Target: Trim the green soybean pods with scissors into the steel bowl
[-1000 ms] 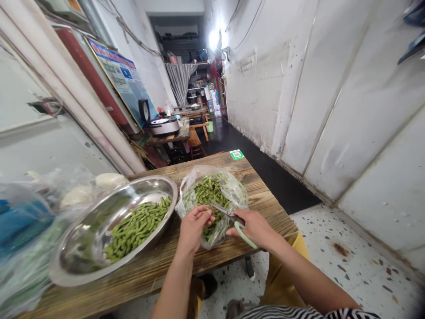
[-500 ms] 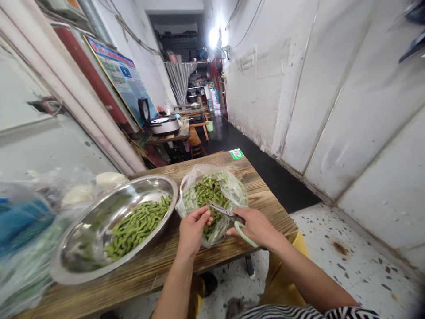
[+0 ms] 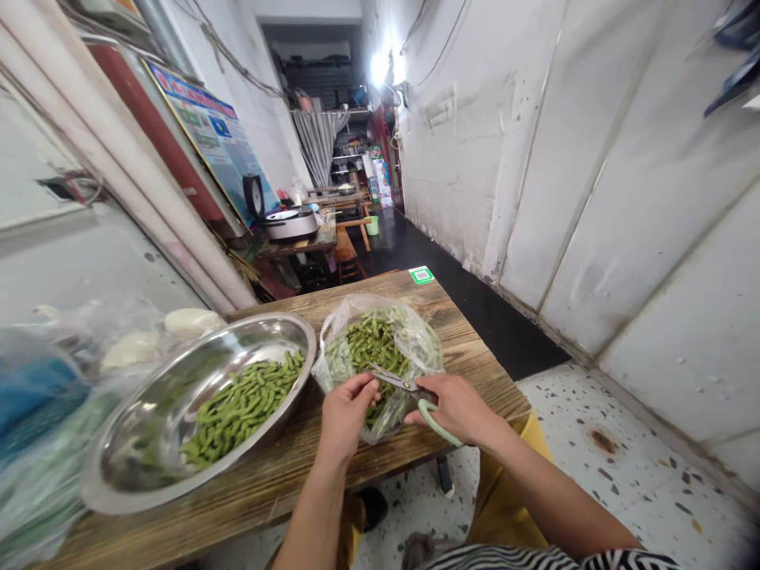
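Note:
My right hand (image 3: pixel 454 408) is wrapped round the pale green handle of a pair of scissors (image 3: pixel 439 423). Their blades point left, over an open clear plastic bag (image 3: pixel 426 348) full of green edamame pods (image 3: pixel 375 340). Beside the blade tips, my left hand (image 3: pixel 349 408) pinches with thumb and forefinger; what lies between the fingertips is too small and covered to make out. Left of the bag, a large oval steel basin (image 3: pixel 160 396) holds a heap of edamame pods (image 3: pixel 246 404).
All this stands on a wooden table (image 3: pixel 475 364) with a green code sticker (image 3: pixel 421 275) at its far corner. Plastic bags (image 3: pixel 47 427) crowd the left end. Beyond, a rice cooker (image 3: pixel 290 224) sits on another table. A white wall (image 3: pixel 594 158) runs along the right.
The view has shifted slightly. Both hands stay over the bag, and the scissor blades look a little more closed beside my left fingertips.

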Demonstrator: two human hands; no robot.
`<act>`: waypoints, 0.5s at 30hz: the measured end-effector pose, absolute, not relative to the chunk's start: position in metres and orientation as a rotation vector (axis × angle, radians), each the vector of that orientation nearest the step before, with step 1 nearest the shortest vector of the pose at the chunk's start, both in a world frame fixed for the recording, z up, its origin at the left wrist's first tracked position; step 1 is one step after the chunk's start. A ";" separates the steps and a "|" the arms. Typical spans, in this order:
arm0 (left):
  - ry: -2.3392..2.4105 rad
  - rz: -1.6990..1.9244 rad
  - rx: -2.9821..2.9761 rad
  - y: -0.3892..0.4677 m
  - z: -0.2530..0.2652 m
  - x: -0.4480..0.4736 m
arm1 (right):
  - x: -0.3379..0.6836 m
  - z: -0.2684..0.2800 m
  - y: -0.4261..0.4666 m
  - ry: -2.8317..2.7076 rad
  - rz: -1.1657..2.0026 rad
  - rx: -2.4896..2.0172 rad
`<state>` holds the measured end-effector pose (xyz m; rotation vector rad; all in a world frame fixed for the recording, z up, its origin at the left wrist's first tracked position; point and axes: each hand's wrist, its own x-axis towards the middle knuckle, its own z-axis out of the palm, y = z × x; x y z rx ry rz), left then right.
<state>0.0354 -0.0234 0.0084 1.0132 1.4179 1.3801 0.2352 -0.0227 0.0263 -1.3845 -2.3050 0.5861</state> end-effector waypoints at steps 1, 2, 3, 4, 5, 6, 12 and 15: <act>1.415 1.363 1.033 -0.024 0.009 0.036 | 0.235 0.026 -0.023 -2.303 0.594 -1.381; 1.415 1.350 1.049 -0.024 0.009 0.036 | 0.235 0.026 -0.023 -2.304 0.604 -1.374; 1.417 1.340 1.059 -0.024 0.009 0.035 | 0.234 0.026 -0.023 -2.307 0.615 -1.365; 1.421 1.329 1.064 -0.024 0.009 0.035 | 0.234 0.025 -0.023 -2.313 0.625 -1.359; 1.421 1.314 1.071 -0.024 0.009 0.034 | 0.234 0.024 -0.022 -2.318 0.632 -1.362; 1.418 1.291 1.078 -0.023 0.008 0.034 | 0.233 0.023 -0.021 -2.323 0.640 -1.374; 1.397 1.171 1.066 -0.017 0.009 0.034 | 0.236 0.012 -0.013 -2.286 0.741 -1.472; 1.334 1.247 0.982 -0.008 0.015 0.033 | 0.241 0.014 -0.010 -2.212 0.733 -1.487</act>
